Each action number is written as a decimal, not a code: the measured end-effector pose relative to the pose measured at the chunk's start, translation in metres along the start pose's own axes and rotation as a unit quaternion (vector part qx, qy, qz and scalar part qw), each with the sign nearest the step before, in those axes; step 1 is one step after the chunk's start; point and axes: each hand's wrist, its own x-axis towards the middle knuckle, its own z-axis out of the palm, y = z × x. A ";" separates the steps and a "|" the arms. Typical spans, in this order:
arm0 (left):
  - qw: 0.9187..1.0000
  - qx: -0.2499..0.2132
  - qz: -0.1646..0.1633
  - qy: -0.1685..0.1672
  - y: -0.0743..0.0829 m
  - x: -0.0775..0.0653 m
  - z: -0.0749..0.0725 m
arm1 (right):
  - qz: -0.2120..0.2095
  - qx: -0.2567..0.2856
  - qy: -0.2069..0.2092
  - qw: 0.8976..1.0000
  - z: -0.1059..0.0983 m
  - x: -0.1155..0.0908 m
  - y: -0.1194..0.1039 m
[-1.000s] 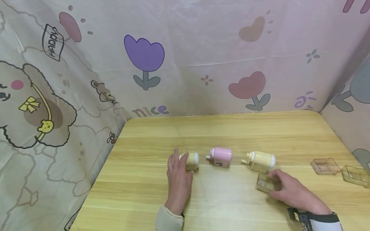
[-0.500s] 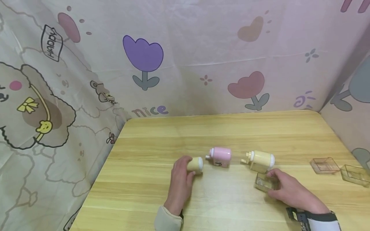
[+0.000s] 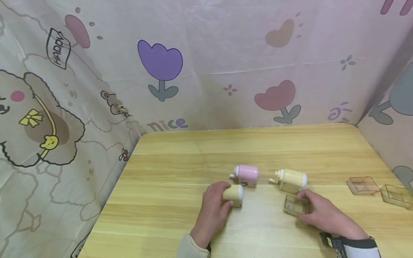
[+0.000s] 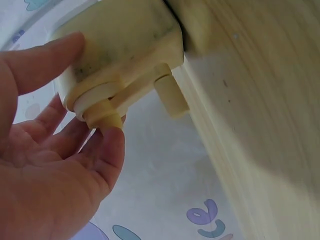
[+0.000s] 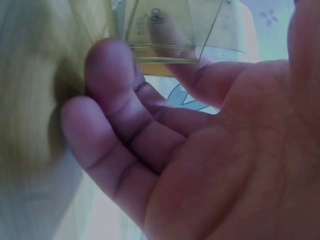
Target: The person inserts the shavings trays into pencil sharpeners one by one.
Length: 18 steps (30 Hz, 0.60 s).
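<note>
My left hand (image 3: 213,209) grips a yellow hand-crank pencil sharpener (image 3: 235,193) lying on the wooden table. In the left wrist view, the thumb lies along the sharpener's body (image 4: 130,35), and the fingers curl near the crank hub; its crank handle (image 4: 170,95) sticks out. My right hand (image 3: 327,215) pinches a clear yellowish shavings drawer (image 3: 292,206) between thumb and fingers. Printed letters show through the drawer wall (image 5: 165,30) in the right wrist view. Just behind that drawer lies a second yellow sharpener (image 3: 293,179), and a pink sharpener (image 3: 248,172) lies left of it.
Two more clear drawers, one pinkish (image 3: 363,186) and one yellowish (image 3: 397,196), sit at the right side of the table (image 3: 155,186). Behind the table's back edge hangs a patterned cloth (image 3: 206,53), with cloth along both sides too.
My left hand has closed around the yellow sharpener and slid it right and toward the front, to just before the pink one. The right hand and its drawer have hardly moved.
</note>
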 end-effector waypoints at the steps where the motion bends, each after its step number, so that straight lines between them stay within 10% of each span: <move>1: 1.000 0.004 0.005 0.001 0.000 0.000 0.001 | -0.002 0.002 -0.001 1.000 0.000 0.000 0.000; 11: 0.999 0.006 0.051 -0.006 0.003 -0.004 0.005 | -0.037 0.032 -0.024 0.999 0.000 -0.001 0.001; 18: 0.999 -0.011 0.015 -0.039 0.008 -0.005 0.006 | -0.062 0.039 -0.017 0.997 0.005 0.001 -0.005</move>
